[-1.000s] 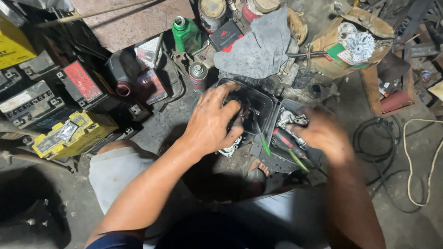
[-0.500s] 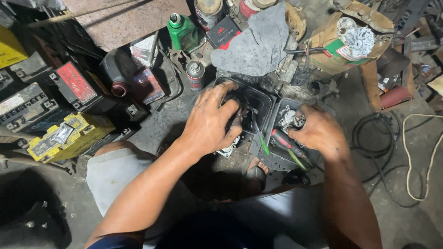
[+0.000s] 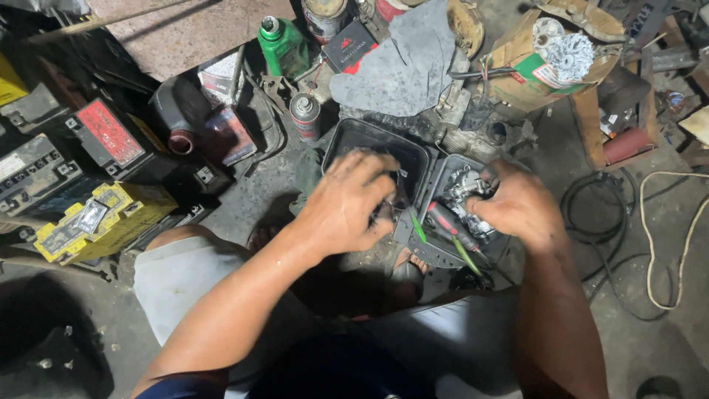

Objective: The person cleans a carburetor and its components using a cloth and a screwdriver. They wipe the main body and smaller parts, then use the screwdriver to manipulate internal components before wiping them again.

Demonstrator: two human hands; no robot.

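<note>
A grey metal part (image 3: 467, 193) was gripped by the right hand (image 3: 517, 203) over the smaller black tray (image 3: 443, 255), beside two screwdrivers (image 3: 450, 230). The left hand (image 3: 347, 203) was curled at the edge of the larger tray (image 3: 369, 140); whether anything was held could not be told. Sorting or cleaning of parts seemed in hand; a steady grip would be needed next.

Dim, even light, deep shadows at left, slight motion blur.

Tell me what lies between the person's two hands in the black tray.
In the head view, a green-handled screwdriver and a red-handled tool lie in the black tray between the left hand and right hand.
</note>
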